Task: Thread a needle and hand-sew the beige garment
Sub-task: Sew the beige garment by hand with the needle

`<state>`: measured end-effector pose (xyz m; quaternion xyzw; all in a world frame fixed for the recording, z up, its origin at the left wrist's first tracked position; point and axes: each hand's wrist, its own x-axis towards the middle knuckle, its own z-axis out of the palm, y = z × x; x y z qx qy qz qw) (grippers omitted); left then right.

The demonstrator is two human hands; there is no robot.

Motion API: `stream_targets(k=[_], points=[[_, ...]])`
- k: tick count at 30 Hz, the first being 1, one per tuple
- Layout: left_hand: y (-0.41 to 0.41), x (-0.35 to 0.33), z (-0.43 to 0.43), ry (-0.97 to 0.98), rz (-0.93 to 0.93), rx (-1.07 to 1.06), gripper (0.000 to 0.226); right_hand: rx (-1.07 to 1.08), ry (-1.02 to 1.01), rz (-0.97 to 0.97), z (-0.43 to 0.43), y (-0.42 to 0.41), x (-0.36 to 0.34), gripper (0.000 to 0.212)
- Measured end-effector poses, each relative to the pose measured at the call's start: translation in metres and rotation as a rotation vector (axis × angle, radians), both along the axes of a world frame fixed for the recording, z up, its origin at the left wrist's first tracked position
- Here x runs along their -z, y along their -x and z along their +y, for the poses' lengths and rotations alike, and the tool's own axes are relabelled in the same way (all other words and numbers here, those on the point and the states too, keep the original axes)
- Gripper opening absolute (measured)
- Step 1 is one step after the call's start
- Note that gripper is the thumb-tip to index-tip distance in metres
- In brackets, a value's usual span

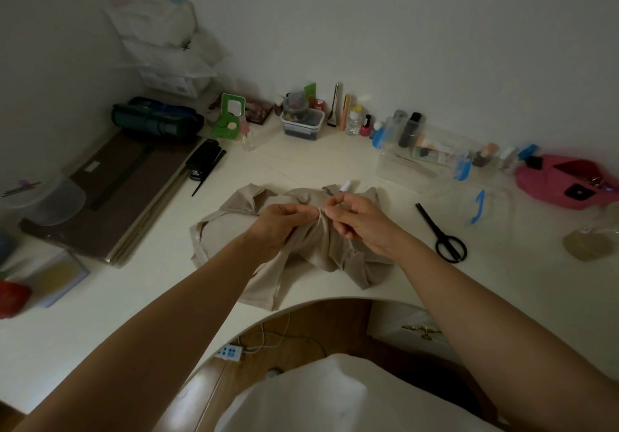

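- Grip: the left hand (273, 227) curls its fingers round a bunched fold of the beige garment (315, 247). The garment lies crumpled at the middle of the table (134, 297), close to its curved front edge. We judge that this hold should tension the seam area without stretching it, so that stitches lie flat.
- Stitch point: the fold rises between the two hands, where they almost meet. We judge the step in hand to be sewing at this fold. We cannot make out either needle or thread.
- Pinch: the right hand (360, 222) presses thumb and forefinger together on the crest of the fold, with the other fingers loosely curled beneath. We cannot tell whether a needle sits in that pinch. We advise short, even stitches, each drawn straight away from the cloth without puckering.
- Supply: the white thread spool (346, 186) stands just behind the garment, toward the back edge. We advise keeping its line free of the folds.
- Cutting: the black scissors (442, 235) lie closed to the right of the garment and apart from it, handy for trimming.
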<state>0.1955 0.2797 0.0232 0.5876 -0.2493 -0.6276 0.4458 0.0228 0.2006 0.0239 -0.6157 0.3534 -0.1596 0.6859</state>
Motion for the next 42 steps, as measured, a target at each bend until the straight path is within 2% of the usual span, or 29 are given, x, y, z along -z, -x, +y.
stream_targets(k=[7,16,20,24,29,31,34,36,40,42], points=[[0.006,-0.004,0.000,0.068,-0.030,0.046,0.023,0.038,0.046,0.000,0.001,-0.007,-0.005,0.004],[0.009,-0.007,0.000,0.037,-0.088,-0.014,0.026,0.031,0.128,0.034,0.004,-0.008,-0.009,0.014],[0.013,-0.008,-0.001,-0.006,-0.242,-0.093,0.020,0.065,0.392,0.150,0.002,-0.004,-0.005,0.015],[0.023,-0.011,-0.003,-0.010,-0.296,-0.092,0.014,0.050,0.523,0.124,0.004,-0.008,-0.008,0.007],[0.031,-0.011,-0.003,-0.032,-0.414,-0.114,0.018,0.136,0.679,0.024,0.010,-0.014,-0.012,0.003],[0.032,-0.008,-0.003,-0.062,-0.491,-0.110,0.019,0.165,0.639,-0.019,0.018,-0.021,-0.022,0.004],[0.031,-0.004,-0.001,-0.110,-0.519,-0.138,0.020,0.359,0.443,-0.169,0.015,-0.024,-0.039,0.008],[0.029,-0.005,0.001,-0.105,-0.534,-0.167,0.021,0.582,0.316,-0.228,-0.005,-0.010,-0.038,0.009],[0.024,-0.008,0.002,-0.072,-0.581,-0.232,0.019,1.376,0.241,-0.112,-0.060,0.049,-0.021,0.008],[0.024,-0.009,0.002,-0.064,-0.591,-0.240,0.022,1.581,0.173,-0.025,-0.076,0.073,-0.018,0.016]])
